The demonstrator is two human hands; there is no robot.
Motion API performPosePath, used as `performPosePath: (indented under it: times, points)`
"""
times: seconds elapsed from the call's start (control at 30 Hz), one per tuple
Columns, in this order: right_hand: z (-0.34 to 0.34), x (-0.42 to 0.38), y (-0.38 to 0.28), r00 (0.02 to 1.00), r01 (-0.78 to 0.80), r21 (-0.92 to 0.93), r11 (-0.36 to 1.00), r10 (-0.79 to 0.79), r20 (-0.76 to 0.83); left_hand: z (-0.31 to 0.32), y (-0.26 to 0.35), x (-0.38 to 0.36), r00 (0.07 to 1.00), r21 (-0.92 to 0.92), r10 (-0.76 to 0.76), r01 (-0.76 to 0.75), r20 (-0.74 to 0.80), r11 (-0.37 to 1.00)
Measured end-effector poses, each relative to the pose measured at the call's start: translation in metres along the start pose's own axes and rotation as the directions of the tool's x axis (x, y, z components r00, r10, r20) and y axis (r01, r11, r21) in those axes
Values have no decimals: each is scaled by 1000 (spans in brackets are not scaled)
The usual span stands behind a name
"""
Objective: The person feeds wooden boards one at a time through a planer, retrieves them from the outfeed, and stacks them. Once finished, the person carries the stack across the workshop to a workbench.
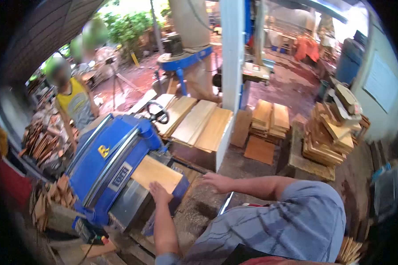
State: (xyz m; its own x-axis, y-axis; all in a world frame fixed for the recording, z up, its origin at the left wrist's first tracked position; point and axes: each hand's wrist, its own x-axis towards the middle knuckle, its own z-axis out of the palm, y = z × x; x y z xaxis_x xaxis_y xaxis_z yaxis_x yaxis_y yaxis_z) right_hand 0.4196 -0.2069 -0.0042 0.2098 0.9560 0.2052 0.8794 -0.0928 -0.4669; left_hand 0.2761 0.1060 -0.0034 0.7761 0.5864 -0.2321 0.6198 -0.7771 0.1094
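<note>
A blue thickness planer stands in front of me, with a light wooden board lying on its metal bed, the far end under the blue hood. My left hand is at the near end of that board, fingers stretched out and seemingly resting on its edge. Off to the right of the bed, my right hand is held out with its fingers extended and nothing in it. It appears apart from the board.
Flat boards lie side by side on a stand behind the planer. Stacked boards and a heap of planks are on the right. A person in a yellow top stands beyond the machine, near scrap wood. A white post rises ahead.
</note>
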Motion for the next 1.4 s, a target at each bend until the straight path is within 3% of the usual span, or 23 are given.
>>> performPosePath:
  times: [0.07, 0.2, 0.37, 0.43, 0.5, 0.53, 0.6, 0.63, 0.67, 0.7, 0.77, 0.83, 0.9, 0.97, 1.03, 1.07, 1.1, 1.13, 1.17, 1.2, 1.3, 1.33, 1.4]
  points:
    - [-42, -30, -14, 971, -239, 89, 967, 238, 25, -1, -2, 5, 1000, 28, 14, -14, -4, 1000]
    - [-55, -93, 22, 879, -464, 78, 882, 470, -79, -7, 5, 6, 996, 55, -72, 75, -57, 996]
    - [-21, -162, 112, 773, -626, 38, 779, 627, -100, 0, 1, 12, 970, 38, -110, 121, -215, 992]
    - [-1, -183, 156, 724, -686, 85, 723, 690, -26, -4, 10, 12, 972, 42, -111, 122, -208, 992]
    - [-11, -183, 172, 609, -788, 56, 613, 762, 221, -17, 33, 5, 952, -74, -189, 177, -242, 981]
    - [-2, -192, 184, 637, -764, 31, 644, 747, 192, -18, 47, 1, 963, -48, -180, 174, -203, 984]
    - [0, -192, 212, 660, -745, 18, 667, 732, 171, -23, 82, 10, 953, -264, 114, -191, -280, 945]
    - [-3, -182, 221, 564, -779, -96, 619, 760, 324, -17, 106, 14, 876, -212, 187, -306, -445, 928]
    - [-5, -173, 227, 442, -786, -215, 580, 770, 460, -12, 127, 22, 861, -217, 232, -359, -453, 907]
    - [2, -168, 240, 430, -795, -202, 572, 766, 478, -18, 151, 28, 844, -225, 277, -412, -460, 883]
    - [22, -161, 271, 556, -678, -202, 707, 673, 488, -16, 186, 52, 844, -216, 351, -461, -405, 860]
    - [30, -135, 293, 451, -726, -178, 664, 656, 605, -11, 208, 76, 860, -212, 373, -460, -349, 862]
    - [40, -107, 314, 519, -752, 6, 659, 586, 623, 0, 221, 92, 952, -408, 277, -305, -128, 861]
    - [71, -87, 343, 622, -754, 165, 636, 611, 489, 5, 237, 93, 965, -379, 230, -261, -128, 888]
    - [58, -46, 360, 513, -854, 272, 443, 628, 585, 2, 247, 98, 999, -157, 22, -17, 29, 988]
    - [106, -45, 395, 759, -625, 190, 757, 532, 376, 7, 246, 102, 999, -149, 24, -16, 48, 989]
    - [156, -47, 428, 933, -316, 18, 948, 308, 188, 15, 242, 104, 999, -144, 38, -36, 13, 989]
    - [158, -36, 433, 930, -320, 32, 947, 308, 199, 21, 238, 104, 998, -135, 49, -52, -24, 989]
    - [154, -13, 435, 732, -671, 350, 654, 658, 177, 23, 237, 105, 999, -128, 45, -46, -14, 991]
    - [154, 3, 443, 402, -783, 599, 167, 871, 282, 24, 237, 106, 999, -79, 30, -28, 26, 996]
    - [231, 19, 511, 278, -788, 607, 103, 939, 201, 24, 238, 109, 993, -22, -11, 14, 122, 1000]
    - [215, 33, 505, 281, -784, 612, 99, 937, 208, 30, 234, 109, 993, -5, 13, -13, 121, 1000]
    - [152, 64, 478, 69, -498, 787, -364, 888, 454, 29, 234, 108, 994, 37, 59, -62, 90, 997]
